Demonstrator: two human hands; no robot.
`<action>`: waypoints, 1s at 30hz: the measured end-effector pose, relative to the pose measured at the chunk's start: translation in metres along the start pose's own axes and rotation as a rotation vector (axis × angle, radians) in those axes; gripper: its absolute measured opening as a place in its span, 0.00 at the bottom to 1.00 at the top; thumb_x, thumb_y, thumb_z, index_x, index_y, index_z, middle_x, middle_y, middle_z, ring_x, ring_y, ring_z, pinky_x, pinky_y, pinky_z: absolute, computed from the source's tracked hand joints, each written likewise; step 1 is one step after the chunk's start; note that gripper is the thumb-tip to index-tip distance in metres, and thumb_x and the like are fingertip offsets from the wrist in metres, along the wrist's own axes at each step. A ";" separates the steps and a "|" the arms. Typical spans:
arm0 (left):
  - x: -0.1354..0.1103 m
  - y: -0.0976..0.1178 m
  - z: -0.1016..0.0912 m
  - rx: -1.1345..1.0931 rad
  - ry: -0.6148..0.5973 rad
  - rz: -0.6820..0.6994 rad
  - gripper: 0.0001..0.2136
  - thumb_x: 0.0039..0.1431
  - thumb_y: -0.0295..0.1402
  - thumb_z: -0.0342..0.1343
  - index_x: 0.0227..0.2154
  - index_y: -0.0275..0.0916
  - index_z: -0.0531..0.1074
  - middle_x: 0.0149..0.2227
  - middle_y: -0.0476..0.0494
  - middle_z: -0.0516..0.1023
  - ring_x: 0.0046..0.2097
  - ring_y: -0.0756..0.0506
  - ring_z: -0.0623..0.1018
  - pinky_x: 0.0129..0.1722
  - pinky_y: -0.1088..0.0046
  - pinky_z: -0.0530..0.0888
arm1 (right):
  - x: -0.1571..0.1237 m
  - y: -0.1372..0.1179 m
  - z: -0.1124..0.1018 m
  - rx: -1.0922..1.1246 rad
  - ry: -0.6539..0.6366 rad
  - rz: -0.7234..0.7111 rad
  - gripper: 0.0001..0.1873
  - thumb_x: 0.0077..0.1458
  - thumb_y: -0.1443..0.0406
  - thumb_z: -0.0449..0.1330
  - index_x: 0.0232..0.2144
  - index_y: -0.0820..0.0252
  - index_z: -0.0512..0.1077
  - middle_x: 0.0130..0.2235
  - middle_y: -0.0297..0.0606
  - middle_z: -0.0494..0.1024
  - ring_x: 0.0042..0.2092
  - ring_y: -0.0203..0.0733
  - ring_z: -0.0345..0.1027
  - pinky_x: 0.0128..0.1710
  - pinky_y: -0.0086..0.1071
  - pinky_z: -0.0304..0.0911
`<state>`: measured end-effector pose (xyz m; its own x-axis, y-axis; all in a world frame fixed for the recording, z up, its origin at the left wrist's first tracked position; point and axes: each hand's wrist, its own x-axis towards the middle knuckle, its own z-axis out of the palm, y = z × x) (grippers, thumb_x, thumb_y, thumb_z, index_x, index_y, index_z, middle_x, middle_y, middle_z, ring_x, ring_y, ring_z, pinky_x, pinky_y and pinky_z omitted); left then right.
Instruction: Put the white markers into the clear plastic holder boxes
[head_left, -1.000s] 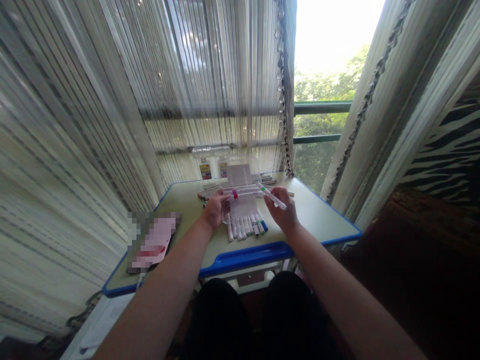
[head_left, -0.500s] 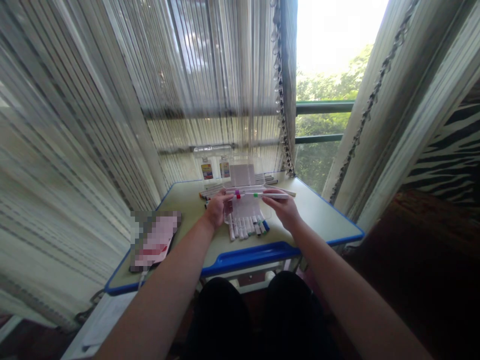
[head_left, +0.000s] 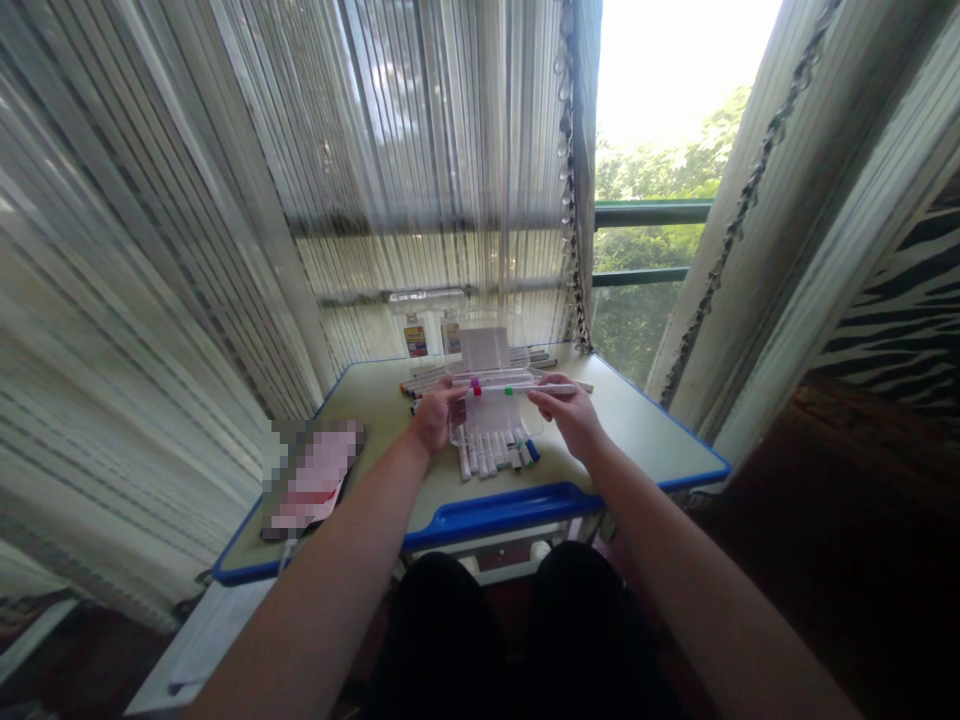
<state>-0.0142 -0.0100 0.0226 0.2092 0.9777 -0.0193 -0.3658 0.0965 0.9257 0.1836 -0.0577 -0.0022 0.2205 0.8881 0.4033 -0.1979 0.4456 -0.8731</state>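
Observation:
In the middle of the desk, a clear plastic case (head_left: 491, 415) stands open with its lid (head_left: 484, 348) raised. My left hand (head_left: 433, 415) is closed on the case's left edge, its fingertips beside a purple band (head_left: 475, 383) and a red band (head_left: 477, 391) on white markers. Between thumb and fingers, my right hand (head_left: 566, 410) grips a white marker (head_left: 551, 389) with a green band, held level over the case. Just in front of the case lies a row of white markers (head_left: 480, 460), a blue-ended one (head_left: 532, 450) at its right. Fine detail at the fingertips is blurred.
More markers (head_left: 424, 382) lie behind my left hand, and others (head_left: 536, 357) behind the case. A second clear case (head_left: 427, 322) with labels stands at the back edge by the curtain. A pixelated phone-like object (head_left: 319, 475) rests at left. Blue trim (head_left: 502, 512) edges the desk (head_left: 637, 430).
My right hand has shifted its hold on the green-banded marker, its fingers now further round it. The marker has moved slightly left. My left hand stays at the case.

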 end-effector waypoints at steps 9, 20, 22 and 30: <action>0.001 0.000 -0.001 0.003 0.005 -0.010 0.12 0.45 0.23 0.60 0.35 0.37 0.75 0.29 0.48 0.81 0.26 0.49 0.79 0.24 0.76 0.72 | 0.000 0.000 0.000 0.010 0.003 0.103 0.23 0.32 0.55 0.74 0.30 0.57 0.72 0.26 0.29 0.74 0.25 0.30 0.56 0.22 0.26 0.49; 0.000 0.000 0.000 0.019 -0.015 0.016 0.12 0.45 0.23 0.60 0.35 0.38 0.75 0.28 0.49 0.81 0.25 0.49 0.78 0.25 0.75 0.73 | 0.001 -0.001 0.001 0.002 0.029 0.070 0.29 0.30 0.53 0.74 0.31 0.53 0.64 0.21 0.23 0.74 0.18 0.28 0.54 0.17 0.25 0.48; 0.000 0.000 0.000 0.024 -0.017 0.016 0.11 0.46 0.23 0.60 0.34 0.39 0.74 0.28 0.49 0.81 0.26 0.49 0.78 0.25 0.75 0.73 | 0.002 0.001 0.000 -0.034 0.029 0.042 0.26 0.34 0.50 0.73 0.28 0.55 0.66 0.21 0.25 0.73 0.18 0.29 0.54 0.17 0.26 0.47; -0.001 0.001 0.001 0.003 -0.013 0.009 0.10 0.47 0.21 0.58 0.34 0.38 0.75 0.27 0.48 0.80 0.26 0.48 0.78 0.28 0.74 0.73 | 0.004 0.004 -0.003 -0.150 0.078 -0.017 0.22 0.36 0.49 0.73 0.27 0.59 0.77 0.22 0.29 0.71 0.24 0.32 0.59 0.23 0.28 0.52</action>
<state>-0.0142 -0.0114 0.0235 0.2177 0.9760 -0.0063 -0.3651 0.0874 0.9268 0.1868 -0.0530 -0.0049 0.2974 0.8665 0.4009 -0.0504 0.4336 -0.8997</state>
